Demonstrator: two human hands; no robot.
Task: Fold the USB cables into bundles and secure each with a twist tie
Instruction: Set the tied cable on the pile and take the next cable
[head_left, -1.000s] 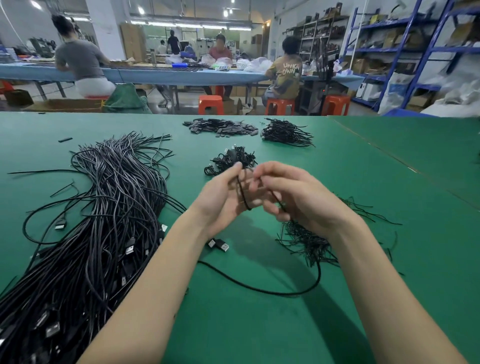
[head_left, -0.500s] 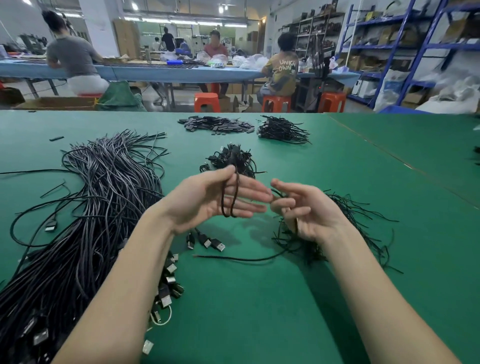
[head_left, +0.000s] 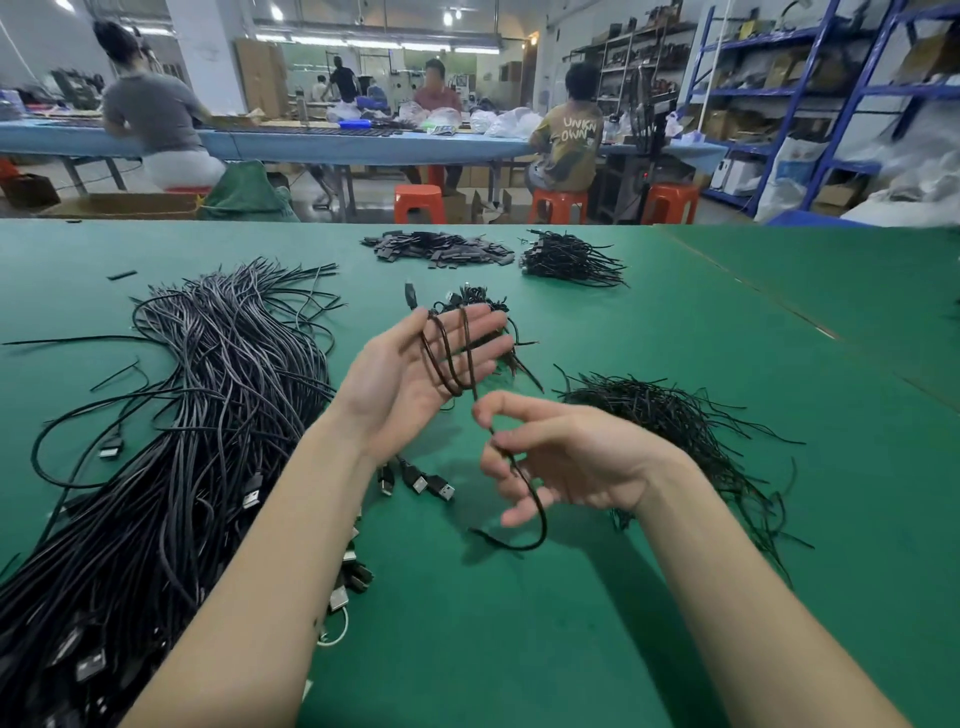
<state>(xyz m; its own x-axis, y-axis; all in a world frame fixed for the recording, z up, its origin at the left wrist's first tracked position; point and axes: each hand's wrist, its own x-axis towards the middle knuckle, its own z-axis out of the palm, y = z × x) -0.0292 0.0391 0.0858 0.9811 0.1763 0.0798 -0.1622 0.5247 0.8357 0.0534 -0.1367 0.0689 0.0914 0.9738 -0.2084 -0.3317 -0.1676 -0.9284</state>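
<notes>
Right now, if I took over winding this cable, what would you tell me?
Left hand: open, fingers straight, cable looped over them.
Right hand: pinching the cable's loose tail, which hangs to the table.
Unfolded cables are piled left; twist ties lie right; finished bundles sit behind the left hand.
Done: a few loops.
Left: wind the tail, tie it, then the pile.
</notes>
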